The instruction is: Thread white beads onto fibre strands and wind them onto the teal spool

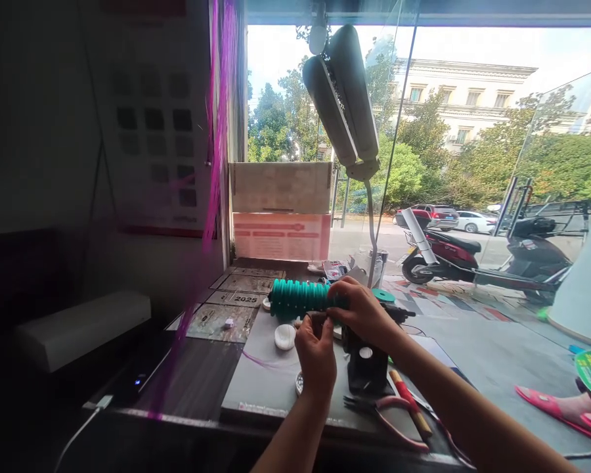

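A green ribbed cylinder with small pale dots lies sideways above the worktable, beside a black stand. At its right end my right hand is closed, fingers bent down against the cylinder. Just below, my left hand makes a pinch, its thumb and fingertips close to the right hand's. Whatever sits between the fingers is too small or hidden to name. A round white dish stands left of my left hand. Nearer me lie pliers with pink handles and a tool with a red and wooden handle.
A pale board covers part of the dark table. Purple strands hang at the left. A two-headed lamp rises behind the stand. Beyond the glass are scooters. A pink shoe shows at the right.
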`<action>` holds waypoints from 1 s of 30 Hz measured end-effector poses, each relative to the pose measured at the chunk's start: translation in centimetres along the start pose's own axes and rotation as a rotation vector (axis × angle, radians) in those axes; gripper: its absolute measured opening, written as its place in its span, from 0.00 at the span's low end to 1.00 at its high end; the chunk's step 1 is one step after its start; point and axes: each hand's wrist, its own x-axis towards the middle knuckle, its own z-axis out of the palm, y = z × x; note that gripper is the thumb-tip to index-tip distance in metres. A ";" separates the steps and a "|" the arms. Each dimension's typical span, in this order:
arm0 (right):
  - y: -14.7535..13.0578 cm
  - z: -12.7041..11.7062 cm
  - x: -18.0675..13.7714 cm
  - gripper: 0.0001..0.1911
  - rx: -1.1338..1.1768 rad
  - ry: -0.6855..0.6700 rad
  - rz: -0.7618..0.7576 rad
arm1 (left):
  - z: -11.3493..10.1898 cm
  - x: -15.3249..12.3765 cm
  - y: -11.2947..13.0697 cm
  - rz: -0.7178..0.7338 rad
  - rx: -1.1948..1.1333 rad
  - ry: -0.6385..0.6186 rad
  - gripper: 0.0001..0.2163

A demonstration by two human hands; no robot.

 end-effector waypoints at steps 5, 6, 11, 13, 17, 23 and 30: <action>-0.3 -1.0 0.2 0.08 0.154 -0.030 -0.013 | -3.9 -0.6 2.3 -0.131 0.003 -0.013 0.18; -0.6 -1.3 0.0 0.10 0.212 -0.024 0.001 | -4.9 -1.0 2.9 -0.158 -0.011 -0.013 0.19; -4.1 -0.6 -3.5 0.12 0.349 0.006 0.052 | -8.2 -3.1 5.3 -0.532 -0.249 -0.390 0.20; -5.6 0.4 -5.1 0.11 0.349 -0.087 0.039 | -8.4 -3.6 5.4 -0.652 -0.307 -0.494 0.20; -7.2 2.1 -6.9 0.08 0.322 -0.194 0.039 | -7.9 -4.0 4.6 -0.700 -0.323 -0.533 0.22; -7.8 3.3 -6.7 0.02 0.282 -0.224 0.037 | -7.4 -4.5 3.5 -0.681 -0.265 -0.540 0.20; -6.6 1.7 -6.6 0.09 0.004 -0.190 -0.065 | -9.2 -3.5 4.9 -0.477 -0.221 -0.607 0.14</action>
